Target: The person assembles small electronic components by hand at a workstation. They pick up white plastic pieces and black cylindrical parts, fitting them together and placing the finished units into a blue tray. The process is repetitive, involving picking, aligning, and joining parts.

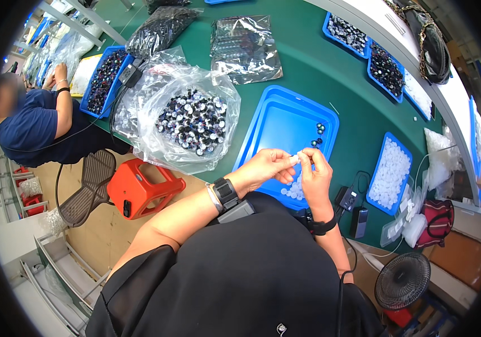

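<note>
My left hand (pixel 268 167) and my right hand (pixel 315 173) meet over a blue tray (pixel 277 115), fingertips pinched together. Between them is a small whitish piece (pixel 296 158), mostly covered by the fingers. Inside the tray, a few dark shiny round pieces (pixel 319 129) lie beyond my right hand. Several whitish translucent pieces (pixel 292 192) are in its near part, below my hands. This tray appears stacked in another blue one. Left of it, an opened clear plastic bag (pixel 228 95) holds many small dark and white round pieces (pixel 192 123).
A blue tray of white pieces (pixel 387 171) stands right, near black devices (pixel 358 221) with cables. Trays of dark pieces (pixel 385 70) line the far right. Filled plastic bags (pixel 246 48) lie at the back. A co-worker (pixel 38 121) sits left, beyond a red stool (pixel 139 188).
</note>
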Available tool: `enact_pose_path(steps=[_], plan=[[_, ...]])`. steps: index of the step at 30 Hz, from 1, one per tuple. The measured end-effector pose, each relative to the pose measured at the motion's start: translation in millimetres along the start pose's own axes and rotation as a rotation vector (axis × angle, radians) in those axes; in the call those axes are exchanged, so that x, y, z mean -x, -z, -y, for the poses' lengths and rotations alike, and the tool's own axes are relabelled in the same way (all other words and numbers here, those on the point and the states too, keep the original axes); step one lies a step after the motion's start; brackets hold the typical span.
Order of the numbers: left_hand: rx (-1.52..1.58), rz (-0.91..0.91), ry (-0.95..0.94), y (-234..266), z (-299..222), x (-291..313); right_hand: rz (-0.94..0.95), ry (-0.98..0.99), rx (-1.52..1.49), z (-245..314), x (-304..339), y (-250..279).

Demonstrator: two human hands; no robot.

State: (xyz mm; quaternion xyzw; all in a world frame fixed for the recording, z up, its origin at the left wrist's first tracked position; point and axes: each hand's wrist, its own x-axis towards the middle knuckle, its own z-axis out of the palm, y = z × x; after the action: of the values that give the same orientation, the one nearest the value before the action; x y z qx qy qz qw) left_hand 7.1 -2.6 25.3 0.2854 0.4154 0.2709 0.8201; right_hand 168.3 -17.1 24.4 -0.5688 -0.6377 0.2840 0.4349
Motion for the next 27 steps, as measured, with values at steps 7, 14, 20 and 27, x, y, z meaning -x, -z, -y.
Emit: enact_pose_path(steps=[7,14,20,27], plan=[[-0.239,-0.119,-0.249,-7.8,5.5,-2.9,0.075,-0.477,-0.466,-13.5,1.8,-2.3],[-0.419,-0.173,-0.225,-10.3,-0.9,0.1,0.129,-0.646,-0.670,-16.7,1.3,-2.3],[-0.331,-0.138,-0.256,-8.6,6.8,-2.7,0.171,-0.490,-0.577,-19.4,3.5,-4.5],[0.005,-0.042,-0.065,2.3,17.3,-6.5,0.108,-0.151,-0.223,-25.8,15.2,-12.0]])
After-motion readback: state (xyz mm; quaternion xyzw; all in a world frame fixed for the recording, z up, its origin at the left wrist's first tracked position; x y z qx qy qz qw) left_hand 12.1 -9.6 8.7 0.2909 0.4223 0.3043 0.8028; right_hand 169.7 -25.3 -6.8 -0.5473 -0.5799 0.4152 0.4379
